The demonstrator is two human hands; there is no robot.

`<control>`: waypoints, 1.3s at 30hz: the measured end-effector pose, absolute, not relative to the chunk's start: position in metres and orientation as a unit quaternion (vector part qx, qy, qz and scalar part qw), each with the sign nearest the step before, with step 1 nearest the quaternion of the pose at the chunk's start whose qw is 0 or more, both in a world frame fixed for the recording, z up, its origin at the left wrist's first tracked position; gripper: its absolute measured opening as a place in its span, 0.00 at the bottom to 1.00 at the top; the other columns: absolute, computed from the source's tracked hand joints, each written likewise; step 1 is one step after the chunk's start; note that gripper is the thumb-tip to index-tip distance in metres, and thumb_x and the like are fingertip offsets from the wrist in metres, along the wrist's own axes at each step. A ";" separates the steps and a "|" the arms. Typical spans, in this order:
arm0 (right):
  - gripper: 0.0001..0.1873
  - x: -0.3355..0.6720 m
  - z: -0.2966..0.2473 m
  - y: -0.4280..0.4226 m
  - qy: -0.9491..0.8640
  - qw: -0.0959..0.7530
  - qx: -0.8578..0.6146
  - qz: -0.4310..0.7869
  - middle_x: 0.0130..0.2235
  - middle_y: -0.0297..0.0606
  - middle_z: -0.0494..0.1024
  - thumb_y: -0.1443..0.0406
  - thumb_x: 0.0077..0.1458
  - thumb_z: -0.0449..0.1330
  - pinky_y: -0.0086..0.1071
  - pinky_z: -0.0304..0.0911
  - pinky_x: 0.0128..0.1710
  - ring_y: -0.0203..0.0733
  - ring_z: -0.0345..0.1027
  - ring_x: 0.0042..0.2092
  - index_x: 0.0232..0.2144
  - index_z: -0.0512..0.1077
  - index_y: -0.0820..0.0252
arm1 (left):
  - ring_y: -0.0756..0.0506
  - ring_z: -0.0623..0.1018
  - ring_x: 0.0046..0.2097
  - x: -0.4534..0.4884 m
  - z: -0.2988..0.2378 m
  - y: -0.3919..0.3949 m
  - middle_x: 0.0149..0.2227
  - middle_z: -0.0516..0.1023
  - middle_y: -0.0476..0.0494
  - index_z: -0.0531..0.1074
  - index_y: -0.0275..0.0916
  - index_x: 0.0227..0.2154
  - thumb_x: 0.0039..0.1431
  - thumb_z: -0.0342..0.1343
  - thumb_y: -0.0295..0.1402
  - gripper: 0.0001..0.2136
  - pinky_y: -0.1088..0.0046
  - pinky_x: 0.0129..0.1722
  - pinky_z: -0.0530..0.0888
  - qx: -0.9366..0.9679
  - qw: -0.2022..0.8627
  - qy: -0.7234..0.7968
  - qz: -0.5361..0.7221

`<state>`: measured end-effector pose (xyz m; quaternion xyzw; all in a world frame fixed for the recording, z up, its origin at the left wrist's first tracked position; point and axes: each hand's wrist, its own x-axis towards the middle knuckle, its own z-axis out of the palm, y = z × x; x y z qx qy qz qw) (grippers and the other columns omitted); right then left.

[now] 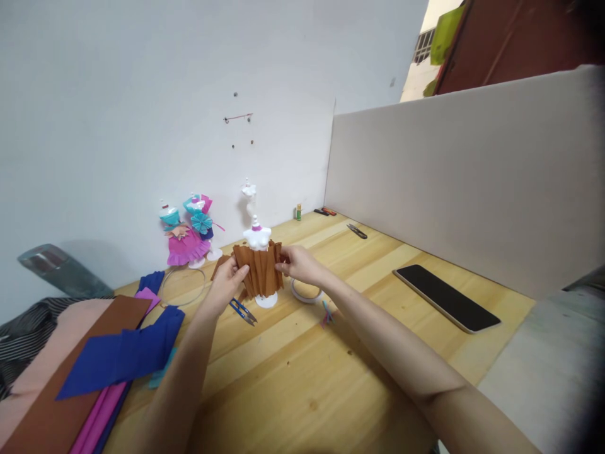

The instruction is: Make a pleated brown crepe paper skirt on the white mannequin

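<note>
Apparently fitting a pleated brown cloth (258,271) to a white dress form (257,237) near the middle of the wooden table (312,391), with neck and shoulders bare above and round base in view below. On the left, pinching one side edge with the left hand (227,282), thumb on the front face, fingers curled behind; on the right, gripping the opposite edge with the right hand (299,263), nearly closed, fingertips partly hidden, so hard to judge how firmly. Probably calling next for even tension on both edges and a careful draw of the ends toward the back. Around, note at near left a blue cloth (118,359) over a long brown strip (78,359), and farther off a pair of dressed forms (186,243) by the wall. Mind the blue-handled snips (242,311) just below the left hand, easily knocked, and a second bare form (249,192) behind, limiting room there. Rightward, watch for a white ring (293,292) and coloured scraps (327,313) close by the right forearm; disregard the far dark snips (357,231) and black-faced device (447,297), well apart.
</note>
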<state>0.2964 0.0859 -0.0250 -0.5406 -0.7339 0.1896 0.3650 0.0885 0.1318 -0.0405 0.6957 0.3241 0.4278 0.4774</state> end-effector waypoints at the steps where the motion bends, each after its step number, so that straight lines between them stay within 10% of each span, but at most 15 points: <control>1: 0.07 0.296 -0.026 0.086 -0.734 0.374 -0.536 0.187 0.25 0.31 0.71 0.75 0.46 0.55 0.26 0.53 0.28 0.33 0.63 0.27 0.29 0.70 0.63 | 0.44 0.77 0.39 0.089 -0.042 0.132 0.37 0.78 0.42 0.70 0.35 0.39 0.49 0.59 0.44 0.19 0.65 0.43 0.72 0.693 0.479 0.323 0.431; 39: 0.14 0.280 -0.022 0.076 -0.689 0.448 -0.513 0.248 0.25 0.33 0.70 0.63 0.60 0.45 0.27 0.61 0.26 0.34 0.65 0.25 0.35 0.69 0.62 | 0.42 0.77 0.42 0.097 -0.039 0.125 0.38 0.80 0.42 0.72 0.35 0.40 0.48 0.59 0.37 0.16 0.61 0.47 0.72 0.699 0.452 0.296 0.468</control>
